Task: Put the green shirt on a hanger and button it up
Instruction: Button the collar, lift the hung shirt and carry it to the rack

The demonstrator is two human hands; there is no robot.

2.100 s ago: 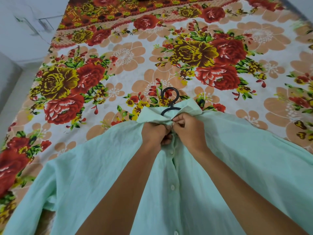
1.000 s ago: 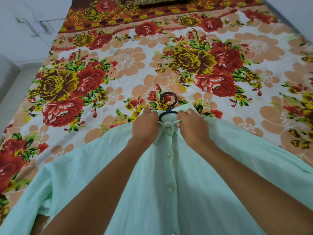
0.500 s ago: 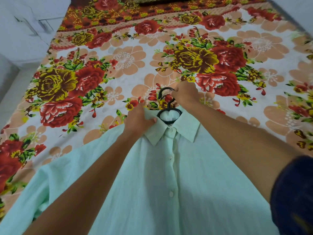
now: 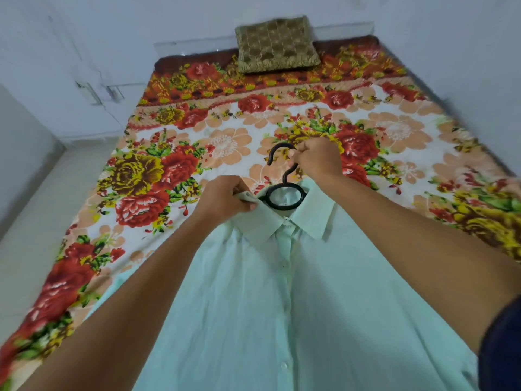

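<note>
The shirt (image 4: 282,306) lies front up on the bedsheet (image 4: 231,142), its placket buttoned, collar (image 4: 284,221) folded down around the black ring of the hanger (image 4: 283,176). The left hand (image 4: 222,197) pinches the collar's left edge between thumb and curled fingers. Beyond it, the right hand (image 4: 317,160) grips the hanger's hook, fingers curled round it. At the far end of the bed, a gold cushion (image 4: 277,43) leans against the wall.

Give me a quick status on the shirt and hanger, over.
Right hand grips hanger hook. Left hand pinches collar. Shirt on hanger, buttoned as far as visible. Nothing in the way.
</note>
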